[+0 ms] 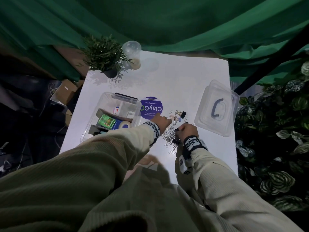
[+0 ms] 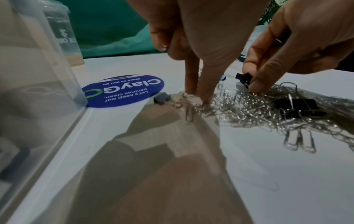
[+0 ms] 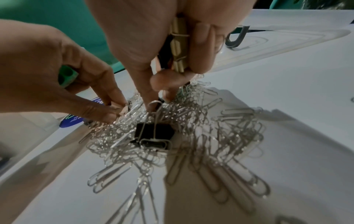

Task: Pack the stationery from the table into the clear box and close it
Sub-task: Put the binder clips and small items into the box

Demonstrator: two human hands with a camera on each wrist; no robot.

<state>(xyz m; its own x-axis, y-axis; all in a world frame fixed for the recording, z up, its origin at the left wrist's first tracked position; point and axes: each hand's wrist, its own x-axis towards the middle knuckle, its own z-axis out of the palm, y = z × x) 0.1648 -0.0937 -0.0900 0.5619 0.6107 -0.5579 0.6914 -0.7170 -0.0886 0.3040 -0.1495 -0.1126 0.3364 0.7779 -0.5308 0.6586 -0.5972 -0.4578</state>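
Clear box (image 1: 107, 104) open — paper clips (image 1: 168, 136) heaped beside.

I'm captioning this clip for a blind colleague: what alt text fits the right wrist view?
A right hand, already holding small wooden pegs, pinches the wire handle of a black binder clip lying in a heap of silver paper clips on a white table. The left hand picks at the heap beside it.

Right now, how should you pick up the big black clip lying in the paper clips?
Pinch the raised silver wire handle of the large black metal binder clip, coming straight down from above. That loop stands up clear of the heap of silver paper clips; the body is tangled among them.
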